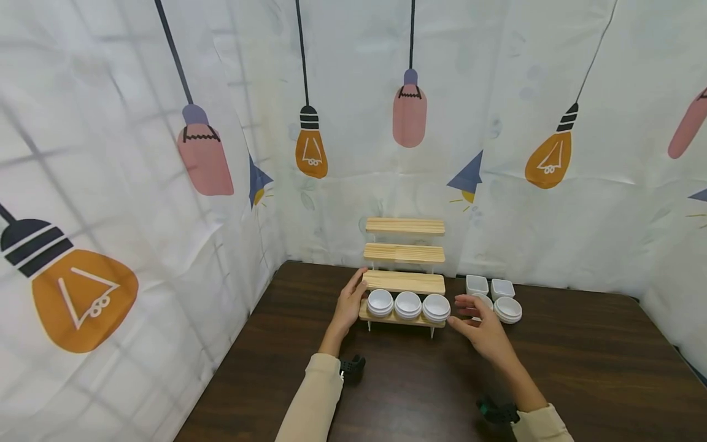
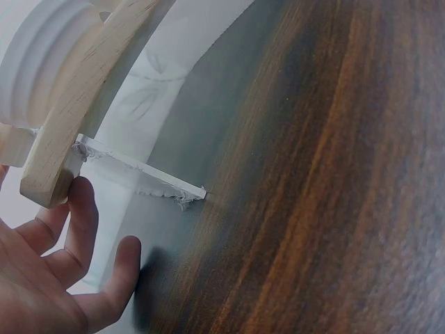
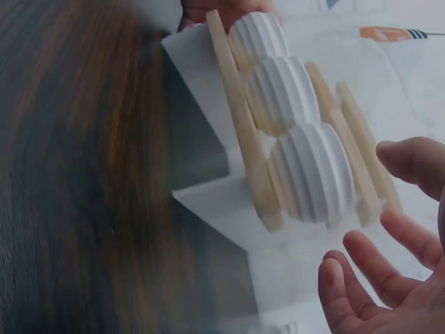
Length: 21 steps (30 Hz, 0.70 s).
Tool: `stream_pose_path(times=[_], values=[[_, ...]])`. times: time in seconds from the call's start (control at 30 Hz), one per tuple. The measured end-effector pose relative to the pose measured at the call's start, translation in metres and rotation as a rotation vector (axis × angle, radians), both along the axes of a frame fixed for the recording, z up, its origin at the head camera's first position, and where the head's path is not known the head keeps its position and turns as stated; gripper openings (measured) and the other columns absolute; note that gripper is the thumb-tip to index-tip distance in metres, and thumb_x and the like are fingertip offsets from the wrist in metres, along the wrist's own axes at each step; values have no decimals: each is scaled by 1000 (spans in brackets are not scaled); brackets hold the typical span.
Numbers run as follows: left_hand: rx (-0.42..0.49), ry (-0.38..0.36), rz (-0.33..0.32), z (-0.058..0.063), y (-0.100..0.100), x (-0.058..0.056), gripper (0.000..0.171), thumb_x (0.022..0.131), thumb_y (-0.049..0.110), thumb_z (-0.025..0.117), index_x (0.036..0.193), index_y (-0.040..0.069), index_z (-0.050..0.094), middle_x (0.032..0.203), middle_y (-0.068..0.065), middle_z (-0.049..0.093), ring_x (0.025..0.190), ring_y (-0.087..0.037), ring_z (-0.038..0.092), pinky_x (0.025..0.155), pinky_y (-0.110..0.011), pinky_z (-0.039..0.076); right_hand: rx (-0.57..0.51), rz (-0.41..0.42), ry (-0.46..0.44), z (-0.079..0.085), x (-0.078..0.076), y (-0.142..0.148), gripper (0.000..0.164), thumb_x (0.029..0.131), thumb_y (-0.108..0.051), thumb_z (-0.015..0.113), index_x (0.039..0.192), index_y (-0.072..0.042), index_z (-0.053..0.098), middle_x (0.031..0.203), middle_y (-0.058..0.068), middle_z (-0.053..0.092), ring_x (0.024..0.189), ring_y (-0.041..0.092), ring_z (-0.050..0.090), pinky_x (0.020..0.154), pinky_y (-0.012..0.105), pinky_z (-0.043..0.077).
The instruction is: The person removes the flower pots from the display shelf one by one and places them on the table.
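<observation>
The rack, made up of four wooden shelves stepped upward, is set on the dark surface. Three white bowls are lined up along the rack's lowest shelf. The rack's left end is touched by the bent fingers of the left hand; whether it is gripped or only touched cannot be told. Nothing is held by the right hand, which is spread with parted fingers just beside the bowl at the rack's right end. To the right of the rack, two square dishes are placed, and in front of them two round bowls, one partly hidden by the right hand. Behind the rack, a curtain printed with lamps is hung.
</observation>
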<state>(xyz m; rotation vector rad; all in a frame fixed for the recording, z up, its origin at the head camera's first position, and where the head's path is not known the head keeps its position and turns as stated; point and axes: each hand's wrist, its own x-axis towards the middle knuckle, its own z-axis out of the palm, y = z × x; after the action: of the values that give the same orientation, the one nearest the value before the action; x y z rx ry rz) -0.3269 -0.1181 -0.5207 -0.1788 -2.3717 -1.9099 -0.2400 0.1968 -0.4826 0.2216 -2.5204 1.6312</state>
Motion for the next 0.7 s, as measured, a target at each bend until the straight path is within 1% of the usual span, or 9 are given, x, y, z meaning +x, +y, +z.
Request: stream_pose_path(times=[0.07,0.2,0.37,0.47,0.6,0.7], values=[[3,-4,-5,0,0,-1,47,111,37,45,157,30,42,145,-11,58,99,-21,59,85,-35,46,-21,-4,-7,-3,-3,-4,51,94,-17,76,138,-2,55,139,21,58,121,35,57,88,22,51],[9,-7,-10,1,1,-1,48,111,36,44,158,28,41,143,-14,59,99,-21,59,83,-34,46,-60,-18,-18,-8,-6,-11,53,92,-15,78,138,-2,55,138,21,59,119,30,58,86,19,50],[8,-2,-2,0,1,-1,45,110,38,46,155,33,45,135,-11,64,95,-18,58,82,-33,45,-105,-17,-8,-10,-9,-18,55,90,-12,80,138,0,56,132,22,61,114,23,59,85,18,51],[5,3,4,0,1,0,44,110,39,46,153,36,47,134,-9,64,94,-17,57,83,-33,46,-113,-21,-9,-13,-12,-20,57,89,-11,80,139,-1,55,132,21,61,115,23,59,85,17,50],[-1,8,5,0,1,1,44,110,38,45,154,35,47,134,-10,64,94,-17,58,82,-34,46,-119,-28,-11,-19,-17,-23,60,89,-10,81,140,0,53,136,20,59,118,25,57,85,17,50],[-1,7,5,0,1,1,44,110,38,45,154,35,47,132,-10,64,93,-17,58,82,-32,46,-134,-26,-8,-22,-19,-24,61,87,-8,81,141,1,53,136,21,59,117,24,57,84,18,50]])
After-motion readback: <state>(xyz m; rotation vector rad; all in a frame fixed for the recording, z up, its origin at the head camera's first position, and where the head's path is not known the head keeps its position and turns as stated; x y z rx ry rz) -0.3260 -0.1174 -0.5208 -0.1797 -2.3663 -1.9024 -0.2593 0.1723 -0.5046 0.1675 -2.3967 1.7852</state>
